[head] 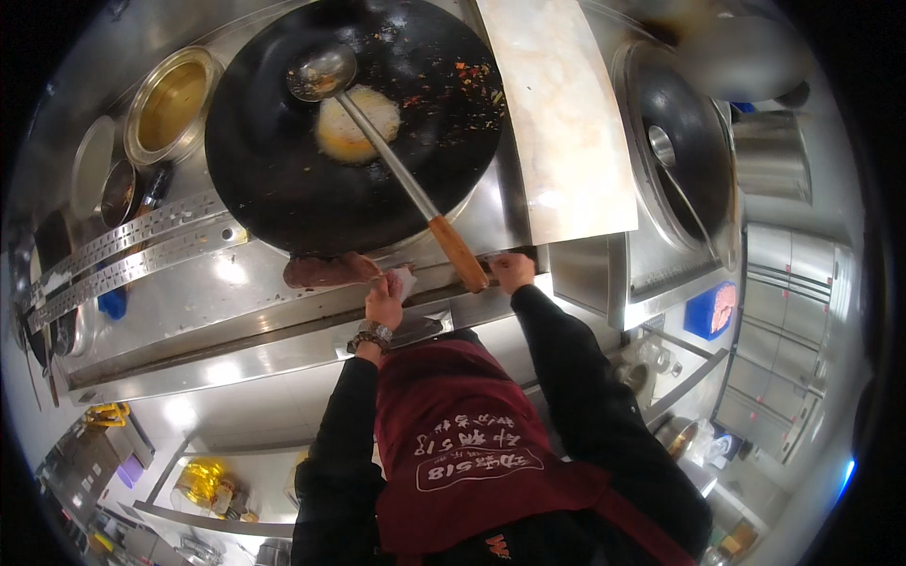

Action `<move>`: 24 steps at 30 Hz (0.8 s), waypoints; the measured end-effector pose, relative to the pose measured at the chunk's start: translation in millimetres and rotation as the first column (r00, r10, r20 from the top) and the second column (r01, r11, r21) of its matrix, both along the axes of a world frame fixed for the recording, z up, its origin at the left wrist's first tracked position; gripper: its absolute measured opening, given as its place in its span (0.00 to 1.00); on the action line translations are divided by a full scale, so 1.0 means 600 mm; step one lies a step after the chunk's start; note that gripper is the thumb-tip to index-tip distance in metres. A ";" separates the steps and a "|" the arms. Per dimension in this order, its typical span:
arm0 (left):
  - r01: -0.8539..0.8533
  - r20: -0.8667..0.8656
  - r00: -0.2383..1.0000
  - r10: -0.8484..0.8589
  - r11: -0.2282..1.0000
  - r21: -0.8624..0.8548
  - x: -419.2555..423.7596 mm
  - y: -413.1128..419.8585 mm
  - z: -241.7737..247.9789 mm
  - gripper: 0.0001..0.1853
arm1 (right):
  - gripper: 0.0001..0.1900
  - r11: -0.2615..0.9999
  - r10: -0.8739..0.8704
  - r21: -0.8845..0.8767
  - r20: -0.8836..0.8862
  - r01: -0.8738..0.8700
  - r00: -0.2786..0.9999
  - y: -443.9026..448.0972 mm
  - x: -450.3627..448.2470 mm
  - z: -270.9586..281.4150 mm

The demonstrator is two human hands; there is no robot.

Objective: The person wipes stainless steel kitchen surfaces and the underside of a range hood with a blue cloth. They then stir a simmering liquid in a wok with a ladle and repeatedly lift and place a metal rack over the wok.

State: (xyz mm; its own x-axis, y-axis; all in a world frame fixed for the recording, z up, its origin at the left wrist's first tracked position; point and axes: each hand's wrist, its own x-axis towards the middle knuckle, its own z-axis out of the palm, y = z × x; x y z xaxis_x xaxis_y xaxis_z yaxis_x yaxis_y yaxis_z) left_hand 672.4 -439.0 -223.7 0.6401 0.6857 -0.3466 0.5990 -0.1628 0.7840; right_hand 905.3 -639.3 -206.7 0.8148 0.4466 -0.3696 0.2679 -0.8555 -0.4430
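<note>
A big black wok [283, 184] lies before me, with foamy yellowish liquid [357, 127] in its bottom and red and green food bits on its right side. Across it rests a steel ladle [393, 159], its bowl inside and its wooden handle reaching over the near rim. My left hand [384, 301] has its fingers closed on a pale cloth or paper, beside a folded brown cloth [329, 272] at the wok's edge. Just right of the ladle handle's end is my right hand [514, 272], its fingers curled at the counter's edge; whether it holds anything is unclear.
A metal pot of yellowish liquid [170, 106] stands at the upper left, near perforated metal strips [134, 237]. A pale metal panel [566, 127] separates my wok from a second wok [683, 127] holding a ladle. The steel counter's front edge [212, 371] runs before my body.
</note>
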 end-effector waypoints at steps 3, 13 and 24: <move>0.062 -0.093 0.994 -0.061 0.998 0.015 0.002 -0.001 -0.007 0.19 | 0.11 0.981 -0.103 0.152 -0.118 0.121 0.988 -0.036 0.024 0.024; 0.115 -0.105 0.989 -0.107 0.991 0.073 0.011 -0.004 -0.014 0.19 | 0.06 0.682 -0.196 0.532 -0.528 0.502 0.826 -0.057 0.047 0.074; 0.084 -0.030 0.996 -0.082 0.994 0.065 0.014 -0.010 -0.005 0.19 | 0.10 0.823 0.557 0.056 0.119 -0.566 0.822 0.003 0.026 0.034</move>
